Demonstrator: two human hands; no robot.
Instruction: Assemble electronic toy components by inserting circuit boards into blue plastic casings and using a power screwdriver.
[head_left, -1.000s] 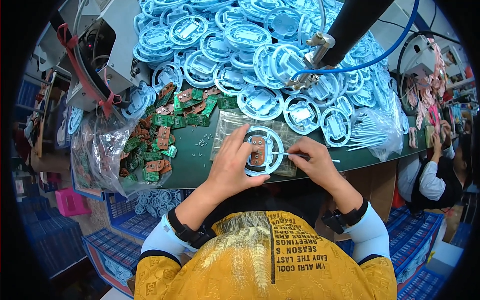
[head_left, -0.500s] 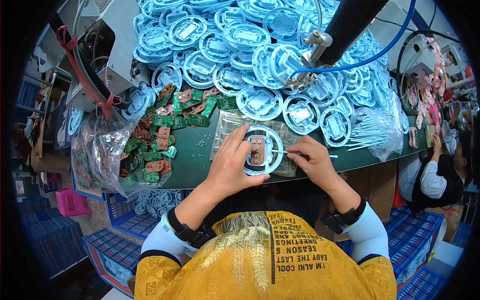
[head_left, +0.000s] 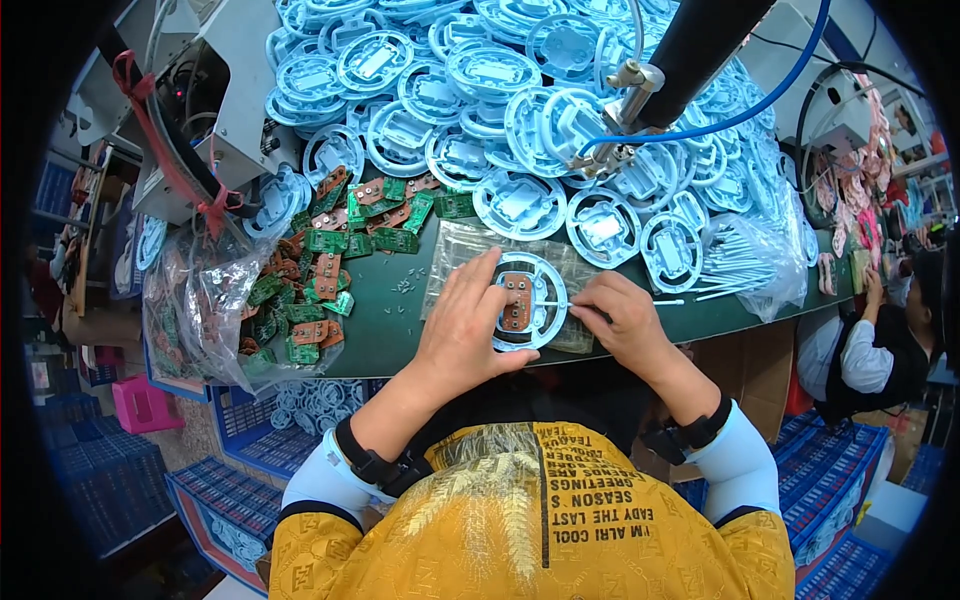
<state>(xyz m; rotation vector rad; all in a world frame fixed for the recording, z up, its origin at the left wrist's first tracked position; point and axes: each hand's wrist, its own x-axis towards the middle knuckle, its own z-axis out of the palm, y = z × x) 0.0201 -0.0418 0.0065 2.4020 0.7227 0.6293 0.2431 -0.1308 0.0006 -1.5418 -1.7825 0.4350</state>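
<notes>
Left hand (head_left: 456, 318) gripping blue ring housing (head_left: 560, 322), circuit board (head_left: 516, 312) sitting inside; right hand (head_left: 624, 318) pinching narrowly on its right, contents unclear.

1 ring frame (head_left: 559, 325) in my L fingers (head_left: 478, 275), w/ 1 brown PCB (head_left: 517, 303) in it. 1 rod (head_left: 668, 302) at my R fingers (head_left: 600, 295); 1 blue hose (head_left: 735, 127) beyond. 2 blk wristbands (head_left: 372, 462) behind. Loose PCBs (head_left: 325, 240) L, frames (head_left: 519, 203) ahead: dozens ea.

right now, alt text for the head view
A left hand holds a blue ring with a brown board inside, the right hand at its right edge. On the green table lie circuit boards, white sticks and heaped blue parts.
</notes>
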